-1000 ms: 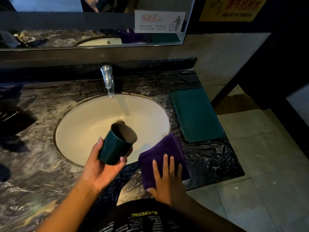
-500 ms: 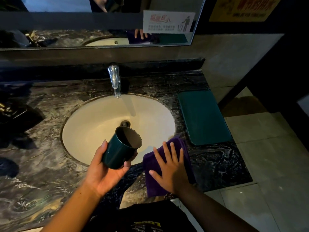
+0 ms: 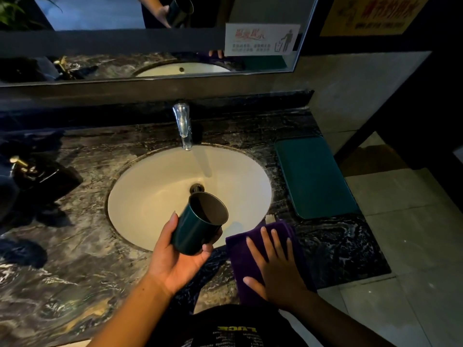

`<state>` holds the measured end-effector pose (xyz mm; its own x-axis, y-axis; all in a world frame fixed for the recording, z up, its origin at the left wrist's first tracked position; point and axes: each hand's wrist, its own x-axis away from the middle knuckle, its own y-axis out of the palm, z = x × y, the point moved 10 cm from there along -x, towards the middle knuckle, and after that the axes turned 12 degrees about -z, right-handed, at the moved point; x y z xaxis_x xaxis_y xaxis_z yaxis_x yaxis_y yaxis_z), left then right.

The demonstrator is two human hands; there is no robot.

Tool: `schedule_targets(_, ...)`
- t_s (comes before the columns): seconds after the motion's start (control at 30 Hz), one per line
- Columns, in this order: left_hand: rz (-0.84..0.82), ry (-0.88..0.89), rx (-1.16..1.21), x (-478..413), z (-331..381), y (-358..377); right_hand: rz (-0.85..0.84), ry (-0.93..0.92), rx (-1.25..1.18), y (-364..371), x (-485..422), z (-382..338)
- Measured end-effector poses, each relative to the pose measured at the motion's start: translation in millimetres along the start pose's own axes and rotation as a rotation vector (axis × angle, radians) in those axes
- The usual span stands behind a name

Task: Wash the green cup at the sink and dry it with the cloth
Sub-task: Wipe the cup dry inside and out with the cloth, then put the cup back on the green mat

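Observation:
My left hand (image 3: 175,259) grips the dark green cup (image 3: 198,224), tilted with its mouth toward the upper right, over the near rim of the white sink (image 3: 150,196). The purple cloth (image 3: 253,249) lies folded on the marble counter just right of the sink. My right hand (image 3: 275,266) rests flat on it with fingers spread. The chrome tap (image 3: 184,126) stands behind the basin; I cannot tell whether water is running.
A green tray (image 3: 315,176) lies on the counter's right end, beside the counter edge and the tiled floor. A black soap dispenser (image 3: 37,174) with a gold pump stands at the left. A mirror (image 3: 150,33) runs along the back wall.
The view has shifted so the scene sits lower and further right in the frame. My right hand's fingers have spread wider on the cloth. The cup stays in my left hand over the sink.

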<state>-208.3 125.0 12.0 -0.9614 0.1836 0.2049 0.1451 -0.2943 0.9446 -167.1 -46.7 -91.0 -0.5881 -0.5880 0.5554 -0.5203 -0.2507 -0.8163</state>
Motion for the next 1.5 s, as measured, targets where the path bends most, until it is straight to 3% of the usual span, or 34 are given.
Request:
schedule_targets(0.07,0.011,0.005,0.012,-0.9,0.6,0.4,-0.032,0.014,-0.25,-13.1,0.0,2.0)
schedule_targets(0.13,0.011,0.008,0.044,-1.9,1.3,3.3,0.014,-0.039,-0.692,-44.3,6.5,-6.6)
schedule_targets(0.2,0.001,-0.001,0.059,-3.8,0.3,9.7,0.088,-0.164,-1.124,-83.9,15.6,-25.1)
schedule_targets(0.27,0.006,-0.007,0.045,-6.7,-1.1,13.8,0.132,-0.309,-1.3,-119.2,21.2,-45.0)
schedule_targets(0.4,0.059,0.01,-0.016,-11.3,-2.9,15.4,0.215,-0.507,-1.258,-174.6,28.1,-75.3)
schedule_targets(0.6,0.076,-0.002,-0.169,-24.9,-10.0,28.7,0.265,-0.462,-1.462,-180.3,22.9,-49.7)
schedule_targets(0.77,0.205,-0.03,-0.775,-27.4,5.0,25.2,0.287,-0.433,-1.462,-179.7,27.4,-22.2)
schedule_targets(0.93,0.112,0.143,-1.315,-25.1,36.3,62.3,0.246,-0.432,-1.407,-179.6,28.4,-7.7)
schedule_targets(1.03,0.038,0.095,-1.384,-28.4,28.6,71.7,0.195,-0.457,-1.318,-179.2,26.6,-11.2)
schedule_targets(1.2,0.133,0.126,-1.398,-30.6,33.8,65.3,0.194,-0.448,-1.233,-182.2,23.3,-14.0)
schedule_targets(1.5,0.119,0.043,-1.443,-66.3,19.2,55.1,0.129,-0.314,-1.133,-163.8,12.1,23.2)
